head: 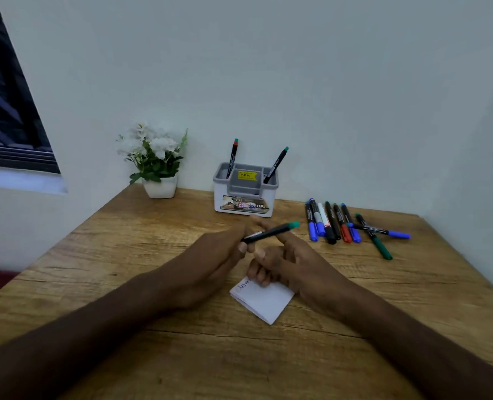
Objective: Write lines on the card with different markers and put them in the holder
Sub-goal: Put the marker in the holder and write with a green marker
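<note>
A black marker with a green end (271, 232) is held above the wooden table, slanting up to the right. My left hand (210, 255) pinches its lower end, which is hidden by my fingers. My right hand (288, 261) holds the barrel from the other side, its lower fingers curled over the top of the white folded card (265, 303). The card lies on the table below my hands and has some writing at its upper left corner. The grey and white holder (245, 197) stands at the back against the wall, with two markers (277, 164) upright in it.
Several loose markers (334, 223) with blue, black, red and green caps lie in a row at the back right. A white pot of white flowers (160, 186) stands at the back left corner. The table's wooden top (153, 356) stretches toward me. A window is at far left.
</note>
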{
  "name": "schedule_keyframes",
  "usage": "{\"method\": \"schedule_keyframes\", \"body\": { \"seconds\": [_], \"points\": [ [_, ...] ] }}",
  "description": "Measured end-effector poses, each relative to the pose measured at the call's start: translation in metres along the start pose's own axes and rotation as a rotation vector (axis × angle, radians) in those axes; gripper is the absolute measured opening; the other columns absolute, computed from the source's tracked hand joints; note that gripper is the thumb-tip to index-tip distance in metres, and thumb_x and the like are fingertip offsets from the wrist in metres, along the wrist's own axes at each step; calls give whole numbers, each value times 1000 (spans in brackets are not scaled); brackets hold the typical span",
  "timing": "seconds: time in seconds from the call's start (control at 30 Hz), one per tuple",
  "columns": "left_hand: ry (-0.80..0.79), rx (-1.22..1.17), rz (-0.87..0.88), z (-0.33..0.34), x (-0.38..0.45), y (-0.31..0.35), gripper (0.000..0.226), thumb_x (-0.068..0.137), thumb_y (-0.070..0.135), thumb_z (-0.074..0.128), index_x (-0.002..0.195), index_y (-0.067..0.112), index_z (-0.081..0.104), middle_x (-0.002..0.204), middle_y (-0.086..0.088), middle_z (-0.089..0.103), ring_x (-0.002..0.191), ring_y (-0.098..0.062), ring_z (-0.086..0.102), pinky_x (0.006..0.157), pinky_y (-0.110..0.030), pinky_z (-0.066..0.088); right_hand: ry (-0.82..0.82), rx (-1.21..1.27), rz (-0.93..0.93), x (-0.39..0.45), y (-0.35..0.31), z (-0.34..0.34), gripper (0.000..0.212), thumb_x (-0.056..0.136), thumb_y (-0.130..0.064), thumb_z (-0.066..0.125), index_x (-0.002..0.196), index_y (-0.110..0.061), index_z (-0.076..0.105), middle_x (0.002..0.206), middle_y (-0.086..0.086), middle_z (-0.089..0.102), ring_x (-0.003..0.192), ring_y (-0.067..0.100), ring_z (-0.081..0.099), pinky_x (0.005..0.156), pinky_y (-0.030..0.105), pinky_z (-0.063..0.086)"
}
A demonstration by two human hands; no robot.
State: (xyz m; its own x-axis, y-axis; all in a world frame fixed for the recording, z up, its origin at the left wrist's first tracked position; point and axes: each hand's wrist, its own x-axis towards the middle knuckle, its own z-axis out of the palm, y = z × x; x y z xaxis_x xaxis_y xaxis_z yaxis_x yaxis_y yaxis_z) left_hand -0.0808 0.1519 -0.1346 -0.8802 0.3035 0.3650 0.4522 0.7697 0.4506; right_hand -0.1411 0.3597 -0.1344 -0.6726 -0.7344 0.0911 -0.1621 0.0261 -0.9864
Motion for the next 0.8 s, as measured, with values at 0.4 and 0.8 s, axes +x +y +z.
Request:
{"method": "schedule_keyframes", "body": {
  "seconds": [0.4,0.8],
  "points": [
    [20,284,69,8,-2,6,17,108,51,28,118,48,41,61,23,44,49,-1,45,46,-23,32,-38,-273,-106,-11,-7,2,49,109,-48,34,156,-58,32,94,-5,77,90,8,72,88,22,56],
    [-263,322,46,-17,-2,-23,56,87,81,49,136,57,41,60,7,54,61,-8,54,55,-25,40,158,470,0,-3,0,-6,50,101,-46,42,141,-24,64,113,21,68,89,30,70,76,40,58]
  ]
}}
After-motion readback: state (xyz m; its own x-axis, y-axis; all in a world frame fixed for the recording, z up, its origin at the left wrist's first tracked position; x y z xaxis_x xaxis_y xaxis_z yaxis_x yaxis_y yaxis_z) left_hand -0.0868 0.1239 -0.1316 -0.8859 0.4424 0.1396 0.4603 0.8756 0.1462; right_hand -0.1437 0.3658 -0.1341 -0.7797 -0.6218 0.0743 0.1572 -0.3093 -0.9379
